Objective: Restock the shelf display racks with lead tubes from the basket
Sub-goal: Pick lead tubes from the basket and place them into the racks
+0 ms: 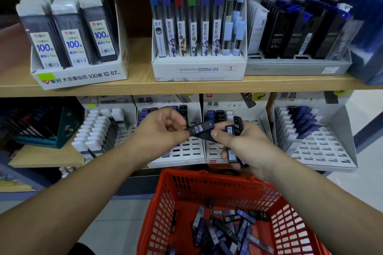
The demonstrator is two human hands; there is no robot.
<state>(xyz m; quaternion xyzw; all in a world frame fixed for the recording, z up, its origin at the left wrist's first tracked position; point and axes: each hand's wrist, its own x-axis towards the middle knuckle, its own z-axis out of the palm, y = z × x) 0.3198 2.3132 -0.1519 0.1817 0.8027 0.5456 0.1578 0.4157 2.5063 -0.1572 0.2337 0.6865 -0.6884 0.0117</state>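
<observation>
My left hand [163,128] pinches the end of a black lead tube marked HB 0.5 [201,129]. My right hand [242,147] grips a bundle of several black and blue lead tubes [236,128], one marked HB 0.7, and its thumb rests on the HB 0.5 tube too. Both hands hover in front of the white slotted display racks [184,151] on the lower shelf, above the red plastic basket [165,203]. More loose lead tubes [223,232] lie piled in the basket's bottom.
The rack at lower right [317,147] has many vacant slots. A rack of white-capped tubes [97,132] stands at lower left. The upper wooden shelf [186,86] carries a 100-lead box [76,47], a Conan tube display [199,47] and a grey tray of black cases [298,47].
</observation>
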